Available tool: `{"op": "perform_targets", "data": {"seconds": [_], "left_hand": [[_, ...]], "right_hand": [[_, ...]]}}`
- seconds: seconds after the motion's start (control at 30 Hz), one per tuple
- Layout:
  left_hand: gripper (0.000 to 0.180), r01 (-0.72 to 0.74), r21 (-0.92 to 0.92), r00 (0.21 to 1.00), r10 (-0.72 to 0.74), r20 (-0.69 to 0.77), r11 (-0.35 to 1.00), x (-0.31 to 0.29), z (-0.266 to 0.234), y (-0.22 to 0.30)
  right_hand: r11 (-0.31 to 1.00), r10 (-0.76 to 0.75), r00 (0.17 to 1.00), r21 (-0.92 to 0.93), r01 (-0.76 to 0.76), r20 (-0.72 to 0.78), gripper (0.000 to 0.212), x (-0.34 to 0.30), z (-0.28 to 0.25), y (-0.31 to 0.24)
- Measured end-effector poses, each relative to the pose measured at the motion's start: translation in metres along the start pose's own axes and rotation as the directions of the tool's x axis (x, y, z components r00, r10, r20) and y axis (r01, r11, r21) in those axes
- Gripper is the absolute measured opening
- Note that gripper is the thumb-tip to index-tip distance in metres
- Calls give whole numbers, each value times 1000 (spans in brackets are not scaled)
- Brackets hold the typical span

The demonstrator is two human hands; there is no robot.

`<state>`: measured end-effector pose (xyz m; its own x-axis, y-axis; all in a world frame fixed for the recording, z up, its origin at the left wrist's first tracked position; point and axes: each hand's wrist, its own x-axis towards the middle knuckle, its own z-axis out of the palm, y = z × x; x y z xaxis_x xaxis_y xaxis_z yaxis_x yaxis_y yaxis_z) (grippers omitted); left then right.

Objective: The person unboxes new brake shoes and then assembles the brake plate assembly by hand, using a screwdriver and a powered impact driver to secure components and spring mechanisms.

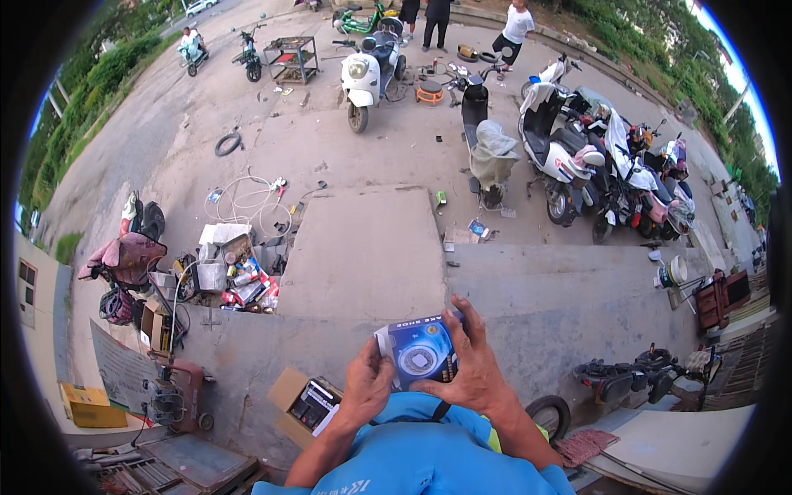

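- The blue box [410, 338] is up in front of the person's chest, its printed face turned upward, probably so it can be looked over.
- The left hand [369, 381] has its fingers clamped on the box's left end; the right hand [478, 367] grips the right end, thumb at the near edge, fingers toward the far edge, likely to keep it steady.
- Below, to the left, a carton [289, 388] stands with flaps spread, leaving its contents within view.
- Farther left, mixed scrap [252, 285] is heaped beside the ramp [367, 247], perhaps to leave it passable.
- Far right, scooters [561, 161] are parked close together, seemingly to save room.
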<state>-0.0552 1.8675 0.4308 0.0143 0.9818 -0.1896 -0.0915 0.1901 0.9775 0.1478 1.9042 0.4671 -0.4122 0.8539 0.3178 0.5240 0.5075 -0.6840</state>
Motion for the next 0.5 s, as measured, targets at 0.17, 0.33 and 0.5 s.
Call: {"op": "perform_targets", "data": {"seconds": [0.17,0.33,0.5], "left_hand": [[32,8,-3,999,-8,50,1000,88,-13,31],[34,46,-46,993,-41,109,998,157,-29,80],[45,166,-332,983,-129,129,929,210,-28,83]], "right_hand": [[966,53,998,-254,-44,31,123,69,-11,31],[989,19,999,-143,-26,-49,126,141,9,71],[870,23,989,491,53,-149,133,177,47,122]]}}
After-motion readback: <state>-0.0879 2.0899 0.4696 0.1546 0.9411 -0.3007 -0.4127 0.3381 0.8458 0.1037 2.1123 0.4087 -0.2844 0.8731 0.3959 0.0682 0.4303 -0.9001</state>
